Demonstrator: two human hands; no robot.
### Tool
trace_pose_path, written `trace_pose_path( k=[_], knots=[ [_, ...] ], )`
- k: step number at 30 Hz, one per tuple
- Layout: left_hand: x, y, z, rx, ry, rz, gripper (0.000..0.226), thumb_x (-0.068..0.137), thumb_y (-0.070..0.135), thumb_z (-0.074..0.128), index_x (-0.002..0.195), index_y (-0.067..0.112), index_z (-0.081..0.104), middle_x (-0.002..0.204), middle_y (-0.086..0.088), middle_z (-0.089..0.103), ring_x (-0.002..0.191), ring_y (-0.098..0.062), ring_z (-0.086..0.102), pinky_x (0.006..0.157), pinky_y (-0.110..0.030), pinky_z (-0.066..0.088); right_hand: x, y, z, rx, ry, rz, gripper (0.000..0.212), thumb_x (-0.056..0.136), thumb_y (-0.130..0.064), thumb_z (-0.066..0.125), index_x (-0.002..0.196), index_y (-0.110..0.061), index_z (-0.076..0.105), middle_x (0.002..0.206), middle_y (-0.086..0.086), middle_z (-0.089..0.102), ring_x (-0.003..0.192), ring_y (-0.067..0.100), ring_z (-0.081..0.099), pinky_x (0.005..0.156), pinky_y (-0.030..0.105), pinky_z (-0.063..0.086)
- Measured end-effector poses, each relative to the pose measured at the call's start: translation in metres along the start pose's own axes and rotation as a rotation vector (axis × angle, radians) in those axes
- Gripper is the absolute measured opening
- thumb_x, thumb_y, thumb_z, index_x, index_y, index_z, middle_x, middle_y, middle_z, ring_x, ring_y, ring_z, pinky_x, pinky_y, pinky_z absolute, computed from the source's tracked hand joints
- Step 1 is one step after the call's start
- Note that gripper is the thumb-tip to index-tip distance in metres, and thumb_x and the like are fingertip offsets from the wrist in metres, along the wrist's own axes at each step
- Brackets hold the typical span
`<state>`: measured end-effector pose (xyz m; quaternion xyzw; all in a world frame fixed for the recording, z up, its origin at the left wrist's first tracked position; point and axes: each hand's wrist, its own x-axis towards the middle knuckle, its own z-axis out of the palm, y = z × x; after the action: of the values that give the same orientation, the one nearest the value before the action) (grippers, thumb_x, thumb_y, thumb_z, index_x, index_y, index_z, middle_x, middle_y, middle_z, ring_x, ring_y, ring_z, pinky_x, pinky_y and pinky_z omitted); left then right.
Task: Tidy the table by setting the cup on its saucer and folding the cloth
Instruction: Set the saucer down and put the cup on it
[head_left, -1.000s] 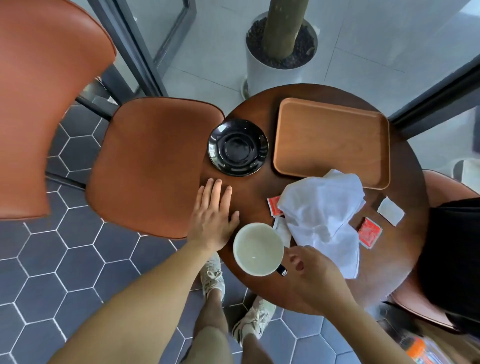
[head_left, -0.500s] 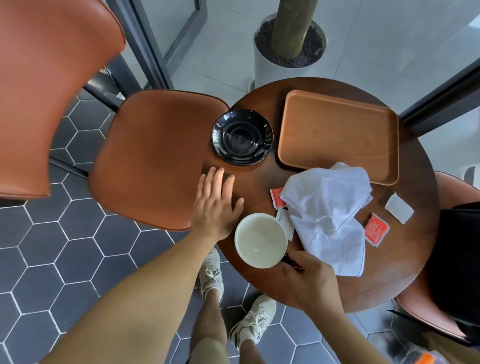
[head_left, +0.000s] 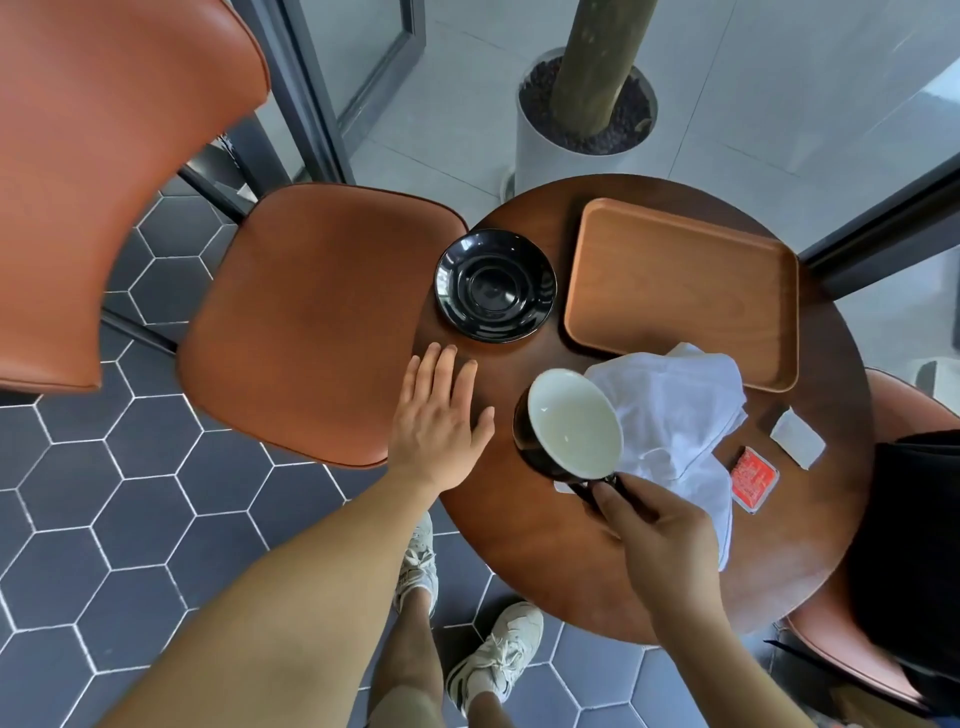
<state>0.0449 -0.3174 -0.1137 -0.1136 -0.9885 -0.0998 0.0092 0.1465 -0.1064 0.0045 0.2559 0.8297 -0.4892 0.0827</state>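
A cup (head_left: 571, 426), black outside and white inside, hangs tilted above the round wooden table (head_left: 530, 561); my right hand (head_left: 654, 530) grips its handle. The empty black saucer (head_left: 496, 286) rests on the table's far left part, apart from the cup. A crumpled white cloth (head_left: 675, 415) lies to the right of the cup, partly hidden behind it. My left hand (head_left: 439, 421) lies flat with fingers spread on the table's left edge, between saucer and cup.
An empty wooden tray (head_left: 680, 291) sits at the back right. A red sachet (head_left: 754, 475) and a white sachet (head_left: 797, 444) lie right of the cloth. An orange chair (head_left: 311, 322) stands against the table's left side, another at the right. A planter (head_left: 587, 119) stands behind.
My right hand closed on the cup's handle and lifted the cup off the table, tilting it and carrying it up and to the right over the cloth. My left hand stayed flat.
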Motion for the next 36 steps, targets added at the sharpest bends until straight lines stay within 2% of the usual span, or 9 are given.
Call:
trace_pose_path(
  k=[4, 6, 9, 12, 14, 18, 23, 27, 36],
  knots=[
    [0.001, -0.001, 0.000, 0.002, -0.004, 0.003, 0.059, 0.098, 0.047, 0.042, 0.142, 0.008, 0.046, 0.152, -0.021, 0.041, 0.148, -0.038, 0.028, 0.122, -0.053, 0.020, 0.022, -0.021, 0.007, 0.130, -0.003, 0.009, 0.017, 0.090, -0.023, 0.072, 0.081, -0.035, 0.079, 0.076, -0.005, 0.078, 0.083, 0.013, 0.077, 0.085, 0.046, 0.057],
    [0.001, -0.002, 0.001, -0.004, 0.003, 0.004, 0.058, 0.097, 0.047, 0.042, 0.141, 0.008, 0.047, 0.152, -0.021, 0.042, 0.147, -0.038, 0.029, 0.121, -0.053, 0.021, 0.037, -0.033, 0.013, 0.148, 0.000, -0.011, 0.014, 0.090, -0.024, 0.072, 0.080, -0.031, 0.080, 0.076, -0.003, 0.078, 0.083, 0.014, 0.077, 0.084, 0.044, 0.058],
    [0.001, -0.002, 0.004, -0.016, 0.029, 0.012, 0.057, 0.097, 0.046, 0.043, 0.140, 0.008, 0.050, 0.151, -0.020, 0.043, 0.146, -0.038, 0.031, 0.120, -0.053, 0.023, 0.064, -0.050, 0.023, 0.104, 0.035, -0.083, 0.014, 0.088, -0.032, 0.072, 0.079, -0.022, 0.078, 0.068, 0.000, 0.074, 0.073, 0.016, 0.073, 0.070, 0.033, 0.052],
    [0.001, -0.002, 0.005, -0.026, 0.054, 0.012, 0.057, 0.096, 0.046, 0.046, 0.139, 0.009, 0.051, 0.149, -0.020, 0.045, 0.145, -0.038, 0.033, 0.119, -0.053, 0.024, 0.093, -0.066, 0.036, 0.033, 0.066, -0.132, 0.030, 0.088, -0.031, 0.072, 0.070, -0.007, 0.069, 0.058, 0.004, 0.065, 0.065, 0.028, 0.062, 0.062, 0.042, 0.047],
    [0.001, -0.002, 0.005, -0.034, 0.062, 0.010, 0.057, 0.095, 0.045, 0.047, 0.139, 0.009, 0.051, 0.149, -0.019, 0.045, 0.144, -0.037, 0.034, 0.119, -0.053, 0.025, 0.109, -0.075, 0.044, 0.023, 0.059, -0.123, 0.028, 0.088, -0.027, 0.072, 0.072, -0.004, 0.070, 0.061, 0.006, 0.069, 0.070, 0.028, 0.072, 0.067, 0.045, 0.053],
    [0.000, -0.002, 0.005, -0.042, 0.074, 0.006, 0.057, 0.094, 0.044, 0.049, 0.138, 0.008, 0.053, 0.149, -0.019, 0.046, 0.144, -0.037, 0.035, 0.119, -0.053, 0.025, 0.132, -0.082, 0.063, -0.020, 0.077, -0.108, 0.021, 0.087, -0.026, 0.073, 0.073, -0.010, 0.076, 0.063, 0.001, 0.073, 0.068, 0.015, 0.074, 0.072, 0.041, 0.058],
    [0.001, -0.003, 0.006, -0.047, 0.065, 0.005, 0.058, 0.094, 0.045, 0.048, 0.139, 0.008, 0.052, 0.150, -0.019, 0.045, 0.144, -0.037, 0.034, 0.119, -0.053, 0.025, 0.144, -0.085, 0.078, -0.114, 0.115, -0.155, 0.028, 0.087, -0.029, 0.070, 0.075, -0.004, 0.071, 0.069, 0.016, 0.070, 0.074, 0.036, 0.066, 0.069, 0.044, 0.055],
    [0.001, -0.003, 0.007, -0.055, 0.073, 0.007, 0.057, 0.093, 0.044, 0.049, 0.138, 0.008, 0.052, 0.149, -0.019, 0.045, 0.144, -0.037, 0.034, 0.119, -0.053, 0.025, 0.146, -0.083, 0.087, -0.110, 0.135, -0.166, 0.032, 0.087, -0.026, 0.068, 0.075, 0.003, 0.067, 0.071, 0.025, 0.066, 0.076, 0.040, 0.063, 0.067, 0.043, 0.052],
    [0.001, -0.004, 0.008, -0.057, 0.059, 0.005, 0.057, 0.094, 0.044, 0.047, 0.138, 0.009, 0.052, 0.149, -0.018, 0.045, 0.144, -0.037, 0.033, 0.120, -0.053, 0.024, 0.142, -0.085, 0.099, -0.155, 0.152, -0.210, 0.028, 0.087, -0.030, 0.071, 0.073, -0.006, 0.070, 0.064, 0.011, 0.069, 0.070, 0.028, 0.063, 0.065, 0.035, 0.050]
  ],
)
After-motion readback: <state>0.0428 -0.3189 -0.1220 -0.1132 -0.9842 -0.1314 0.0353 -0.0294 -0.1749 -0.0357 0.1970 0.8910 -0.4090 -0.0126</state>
